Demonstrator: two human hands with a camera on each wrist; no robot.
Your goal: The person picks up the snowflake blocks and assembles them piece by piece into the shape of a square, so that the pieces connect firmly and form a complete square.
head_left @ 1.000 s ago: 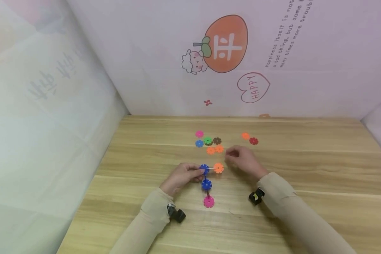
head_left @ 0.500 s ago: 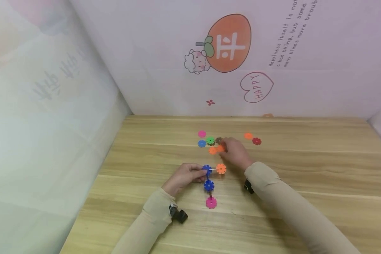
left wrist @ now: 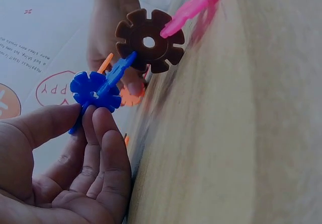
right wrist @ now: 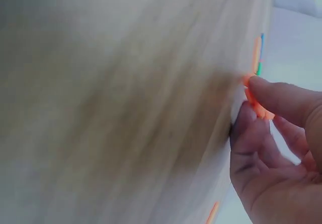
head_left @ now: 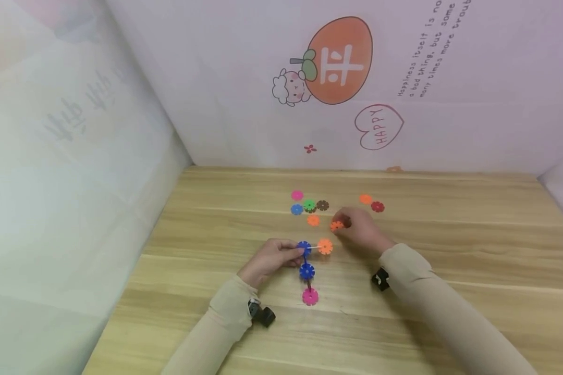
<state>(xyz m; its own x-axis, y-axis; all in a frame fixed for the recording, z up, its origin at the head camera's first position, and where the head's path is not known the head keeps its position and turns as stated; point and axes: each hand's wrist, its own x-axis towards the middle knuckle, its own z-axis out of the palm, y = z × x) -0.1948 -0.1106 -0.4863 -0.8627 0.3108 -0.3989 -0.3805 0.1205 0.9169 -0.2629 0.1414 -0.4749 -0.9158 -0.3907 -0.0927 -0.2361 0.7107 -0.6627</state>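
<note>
My left hand (head_left: 271,256) pinches a blue notched snowflake disc (head_left: 304,245) at the top of a joined chain. An orange disc (head_left: 326,247) sticks out to its right, linked by a white piece seen edge-on. Down the chain come a second blue disc (head_left: 307,271), a brown disc (left wrist: 132,38) and a pink disc (head_left: 310,297). In the left wrist view the blue disc at the fingertips (left wrist: 75,114) is seen edge-on. My right hand (head_left: 362,228) holds a loose orange disc (head_left: 336,225) between thumb and fingers, close over the table.
Farther back on the wooden table (head_left: 234,208) lie loose discs: pink (head_left: 297,195), light blue (head_left: 296,209), green (head_left: 309,204), brown (head_left: 322,205) and orange (head_left: 313,220). To their right are another orange disc (head_left: 366,199) and a red disc (head_left: 377,207). A printed cloth (head_left: 244,104) hangs behind.
My right hand has reached to the pair of orange discs, picked up the right one and drawn it back toward the chain. My left hand has kept its grip on the chain.
</note>
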